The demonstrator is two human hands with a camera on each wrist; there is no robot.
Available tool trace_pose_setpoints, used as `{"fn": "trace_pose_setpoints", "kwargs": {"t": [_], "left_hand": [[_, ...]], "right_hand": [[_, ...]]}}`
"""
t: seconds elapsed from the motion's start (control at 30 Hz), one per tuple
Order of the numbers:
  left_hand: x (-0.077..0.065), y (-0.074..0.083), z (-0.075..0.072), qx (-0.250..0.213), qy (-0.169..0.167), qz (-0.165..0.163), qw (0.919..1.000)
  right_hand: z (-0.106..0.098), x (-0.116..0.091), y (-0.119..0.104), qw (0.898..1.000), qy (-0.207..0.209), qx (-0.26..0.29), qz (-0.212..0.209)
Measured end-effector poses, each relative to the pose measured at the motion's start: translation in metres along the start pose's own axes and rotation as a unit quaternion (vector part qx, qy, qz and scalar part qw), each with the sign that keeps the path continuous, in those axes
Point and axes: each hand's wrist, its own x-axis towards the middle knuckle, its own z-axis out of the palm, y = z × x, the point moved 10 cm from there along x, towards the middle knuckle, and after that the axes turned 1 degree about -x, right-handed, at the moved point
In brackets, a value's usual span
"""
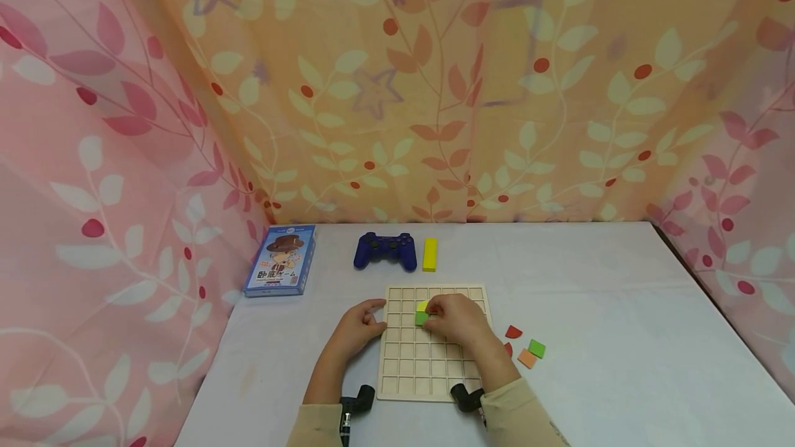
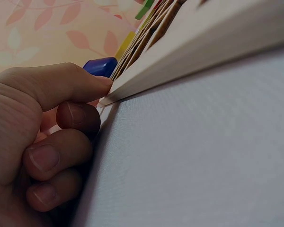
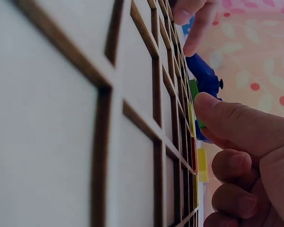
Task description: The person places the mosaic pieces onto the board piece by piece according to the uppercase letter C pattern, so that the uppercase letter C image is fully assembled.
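A pale wooden grid board (image 1: pixel 400 368) lies on the white table. My left hand (image 1: pixel 357 328) rests at its left side, thumb and index finger touching the edge, the other fingers curled under in the left wrist view. Over the board's upper part, my right hand (image 1: pixel 458 319) pinches a green tile (image 1: pixel 421 319) between thumb and index finger. A yellow tile (image 1: pixel 422 306) shows just beyond it, partly covered by the fingers. The right wrist view also has a red tile (image 3: pixel 194 153) in the board farther along, which the hand hides from the head camera.
Right of the board lie red pieces (image 1: pixel 513 332), a green tile (image 1: pixel 537 348) and an orange tile (image 1: pixel 526 359). Behind it are a blue game controller (image 1: pixel 385 252) and a yellow block (image 1: pixel 430 254). A blue box (image 1: pixel 281 261) lies at the back left, near the patterned curtain (image 1: pixel 373 123).
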Motion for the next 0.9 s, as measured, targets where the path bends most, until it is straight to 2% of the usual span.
{"fn": "trace_pose_setpoints", "kwargs": {"t": [0.47,0.9], "left_hand": [[0.0008,-0.0002,0.0006,0.000,0.000,0.003,1.0000],[0.0002,-0.0015,0.0002,-0.005,0.001,-0.009,0.9999]], "right_hand": [[0.0067,-0.0005,0.0027,1.000,-0.011,0.019,-0.003],[0.0065,0.0037,0.0034,0.999,-0.017,0.026,-0.016]]}}
